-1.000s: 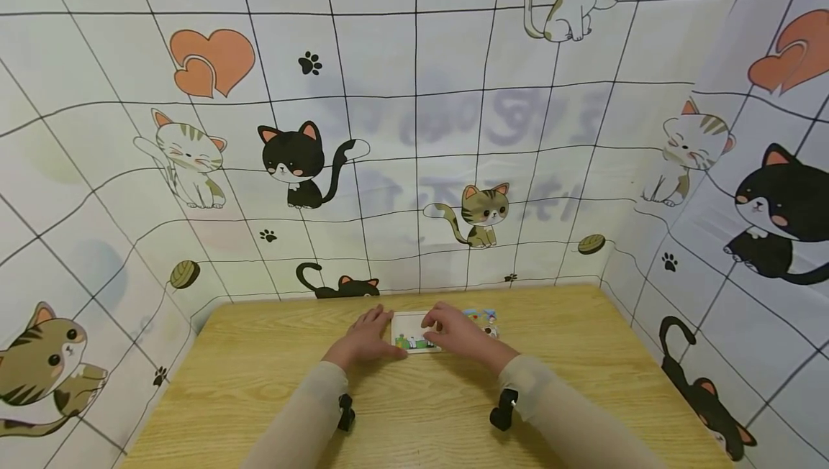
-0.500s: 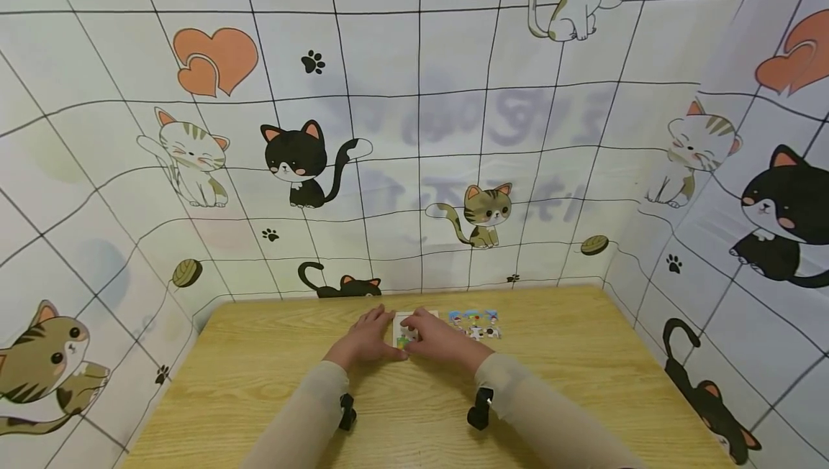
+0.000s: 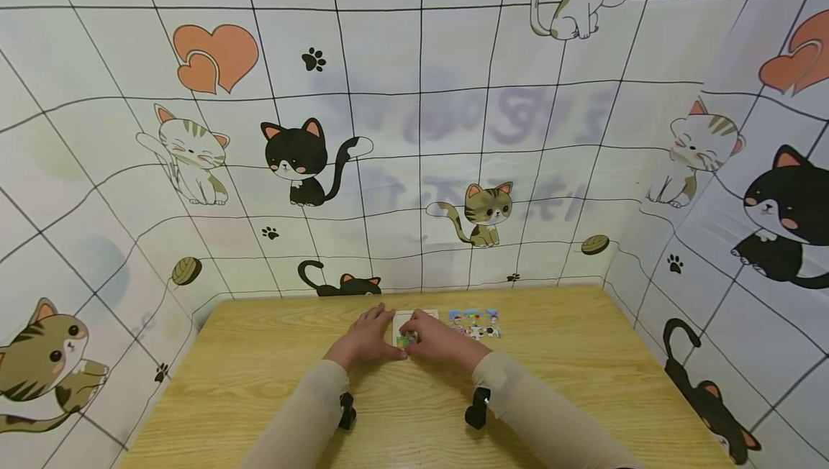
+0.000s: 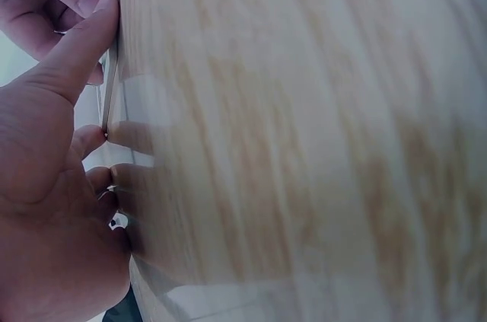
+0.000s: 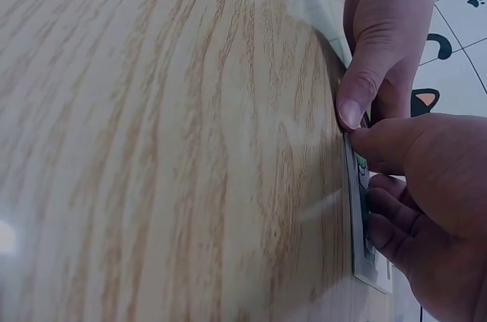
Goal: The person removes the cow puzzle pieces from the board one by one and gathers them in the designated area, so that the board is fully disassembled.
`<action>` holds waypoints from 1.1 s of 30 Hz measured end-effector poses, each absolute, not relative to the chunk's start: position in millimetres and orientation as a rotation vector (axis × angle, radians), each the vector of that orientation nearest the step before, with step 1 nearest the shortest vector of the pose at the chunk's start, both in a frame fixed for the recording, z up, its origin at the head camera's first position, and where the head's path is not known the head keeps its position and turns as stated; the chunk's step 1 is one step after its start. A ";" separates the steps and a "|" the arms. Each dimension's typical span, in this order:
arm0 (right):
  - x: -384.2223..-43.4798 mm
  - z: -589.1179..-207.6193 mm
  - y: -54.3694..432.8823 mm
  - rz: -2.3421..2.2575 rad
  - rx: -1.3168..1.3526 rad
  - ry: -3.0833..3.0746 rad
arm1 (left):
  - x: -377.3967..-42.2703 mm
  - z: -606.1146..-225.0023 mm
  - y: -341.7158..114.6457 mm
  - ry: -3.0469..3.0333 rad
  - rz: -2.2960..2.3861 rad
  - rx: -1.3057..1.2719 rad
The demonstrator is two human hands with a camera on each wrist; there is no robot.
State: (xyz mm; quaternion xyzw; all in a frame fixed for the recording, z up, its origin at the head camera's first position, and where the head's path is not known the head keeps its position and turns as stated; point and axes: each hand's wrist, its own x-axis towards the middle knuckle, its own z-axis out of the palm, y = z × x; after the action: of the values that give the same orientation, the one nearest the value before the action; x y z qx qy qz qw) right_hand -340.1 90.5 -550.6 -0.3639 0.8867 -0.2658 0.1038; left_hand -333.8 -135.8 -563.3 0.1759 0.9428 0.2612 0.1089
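A white-framed jigsaw board (image 3: 403, 316) lies near the back of the wooden table, with green printed pieces along its lower part. My left hand (image 3: 365, 337) rests at the board's left side, fingers extended and thumb by the front left corner. Over the board, my right hand (image 3: 442, 342) has its fingers curled and thumb and index close together at the lower left, pinching a small puzzle piece (image 3: 406, 338) that they mostly cover. In the right wrist view, both thumbs meet at the board's edge and the other right fingers curl over its face.
Several colourful puzzle pieces (image 3: 475, 330) lie to the right of the board, some partly behind the right hand. The wooden table (image 3: 272, 383) meets a cat-patterned cloth wall (image 3: 401, 253) at the back and sides.
My right hand has moved left across the board to its lower left, uncovering the loose pieces on the right. Its fingertips have lowered slightly since half a second ago. The left hand stays put.
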 end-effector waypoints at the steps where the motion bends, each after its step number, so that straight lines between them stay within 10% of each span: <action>1: -339.8 -550.2 90.3 -0.786 -1.072 2.614 | -333.9 -563.4 -135.8 2.775 0.769 0.521; 33: -340.0 -555.8 88.1 -0.956 -1.045 2.609 | -330.6 -558.8 -134.9 2.774 0.771 0.489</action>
State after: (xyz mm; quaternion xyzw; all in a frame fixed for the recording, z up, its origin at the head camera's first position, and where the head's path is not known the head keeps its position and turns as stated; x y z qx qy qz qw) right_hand -340.0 88.1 -555.8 -0.3506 0.8757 -0.3207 0.0864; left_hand -330.6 -134.9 -558.8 0.1664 0.9441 0.2622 0.1104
